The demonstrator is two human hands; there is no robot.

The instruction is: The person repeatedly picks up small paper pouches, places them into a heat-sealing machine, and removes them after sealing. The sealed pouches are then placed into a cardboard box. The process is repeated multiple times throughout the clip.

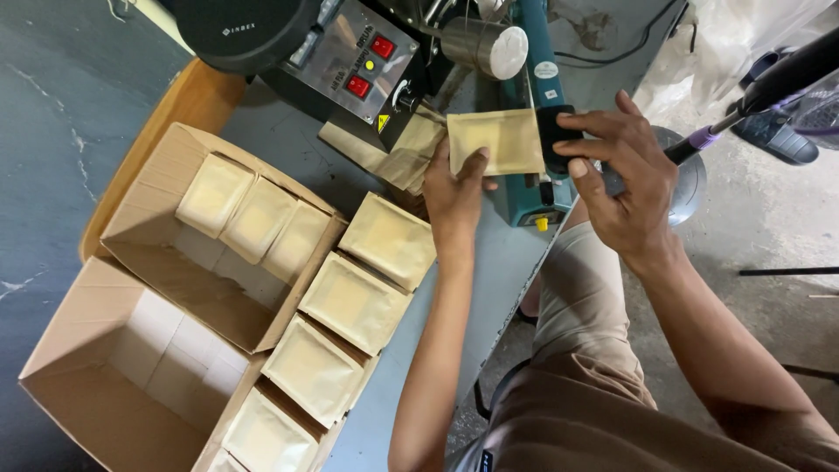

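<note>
Left hand (454,188) pinches tan pouch (495,142) at its lower edge; right hand (622,175), fingers curled, grips its right end at sealer (535,105); cardboard box (131,218) alongside.

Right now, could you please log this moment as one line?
left hand: holds tan pouch | right hand: on black sealer handle | sealed pouches: row on box flap

left hand (456,188) raised, fingers pinching, right hand (617,170) curled, gripping
</note>
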